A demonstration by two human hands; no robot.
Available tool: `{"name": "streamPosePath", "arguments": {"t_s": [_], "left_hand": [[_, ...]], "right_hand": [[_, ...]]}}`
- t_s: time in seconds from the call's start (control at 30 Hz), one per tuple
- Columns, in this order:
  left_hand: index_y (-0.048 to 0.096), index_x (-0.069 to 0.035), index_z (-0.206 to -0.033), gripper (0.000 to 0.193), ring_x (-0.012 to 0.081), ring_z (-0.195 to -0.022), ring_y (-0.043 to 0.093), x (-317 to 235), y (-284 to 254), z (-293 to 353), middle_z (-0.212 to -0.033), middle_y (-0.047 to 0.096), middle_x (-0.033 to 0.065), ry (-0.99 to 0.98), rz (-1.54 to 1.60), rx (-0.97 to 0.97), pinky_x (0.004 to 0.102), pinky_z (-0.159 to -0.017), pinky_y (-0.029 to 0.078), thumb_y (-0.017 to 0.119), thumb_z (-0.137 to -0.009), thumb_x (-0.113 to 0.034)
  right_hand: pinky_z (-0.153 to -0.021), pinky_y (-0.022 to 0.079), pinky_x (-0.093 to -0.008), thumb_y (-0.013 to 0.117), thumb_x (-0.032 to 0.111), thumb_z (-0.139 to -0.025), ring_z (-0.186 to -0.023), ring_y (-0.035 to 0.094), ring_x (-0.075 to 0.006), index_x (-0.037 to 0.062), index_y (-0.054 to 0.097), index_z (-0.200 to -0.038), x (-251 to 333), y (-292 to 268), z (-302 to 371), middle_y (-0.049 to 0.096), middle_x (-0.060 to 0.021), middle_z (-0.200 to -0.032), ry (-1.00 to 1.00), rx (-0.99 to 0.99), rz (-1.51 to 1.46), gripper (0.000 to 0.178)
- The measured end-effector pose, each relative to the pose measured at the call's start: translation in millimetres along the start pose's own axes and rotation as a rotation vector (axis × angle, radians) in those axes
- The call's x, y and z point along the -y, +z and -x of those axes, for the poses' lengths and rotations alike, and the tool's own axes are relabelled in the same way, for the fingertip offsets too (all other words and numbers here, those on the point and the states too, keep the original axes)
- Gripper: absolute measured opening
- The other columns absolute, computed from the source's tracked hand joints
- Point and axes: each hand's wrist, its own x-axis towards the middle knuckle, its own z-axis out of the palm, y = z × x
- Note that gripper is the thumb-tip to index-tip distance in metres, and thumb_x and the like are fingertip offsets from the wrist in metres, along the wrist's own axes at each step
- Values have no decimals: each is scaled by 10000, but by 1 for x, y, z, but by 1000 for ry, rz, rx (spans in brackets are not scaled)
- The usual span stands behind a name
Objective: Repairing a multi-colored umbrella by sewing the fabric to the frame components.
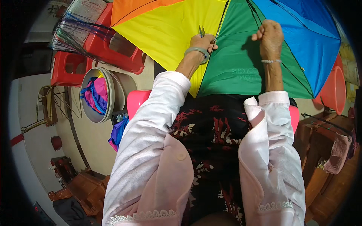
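An open umbrella with orange, yellow, green and blue panels spreads in front of me, its inner side with dark ribs facing up. My left hand, a bangle on its wrist, is closed over the seam between the yellow and green panels. Its fingertips touch the dark rib there. Two pointed blades of small thread snips stick out above that hand. Over the green panel, my right hand is raised with curled, pinched fingers. Whatever it holds, if anything, is too small to make out.
Red plastic stools stand at the left, a bundle of umbrella frames on them. Nearer, a pale bucket holds crumpled colourful fabric. A red basin is at the right, wooden furniture below it.
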Motion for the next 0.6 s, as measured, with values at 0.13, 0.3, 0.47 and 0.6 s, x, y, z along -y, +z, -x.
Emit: {"name": "streamPosePath", "arguments": {"t_s": [0.13, 0.3, 0.47, 0.6], "left_hand": [[541, -19, -614, 167, 103, -425, 457, 1, -6, -2, -536, 544, 65, 69, -152, 47, 215, -392, 326, 618, -737, -101], [540, -33, -631, 148, 100, -413, 453, 0, -7, -3, -533, 545, 48, 88, -243, -13, 218, -394, 342, 651, -715, -85], [545, -30, -667, 119, 107, -399, 454, -14, -5, 2, -538, 549, 49, 134, -448, -78, 229, -399, 371, 649, -712, -63], [563, -4, -741, 87, 145, -483, 514, -27, -11, 2, -627, 563, 79, 415, -664, 38, 255, -465, 419, 626, -724, -61]], "right_hand": [[-394, 405, -258, 514, 97, -832, -467, 404, -101, -8, 469, -808, 31, 5, 2, 410, -20, -573, -136, -80, -43, 116], [-385, 402, -260, 528, 87, -821, -442, 387, -95, -15, 477, -795, 41, 14, 8, 423, -27, -548, -245, -146, 100, 116], [-418, 451, -274, 527, 89, -826, -441, 403, -99, -15, 482, -798, 41, 9, 6, 439, -32, -554, -266, -144, 165, 117], [-476, 493, -281, 529, 94, -836, -475, 453, -106, -11, 493, -810, 52, 5, -1, 477, -42, -604, -253, -56, 144, 114]]}}
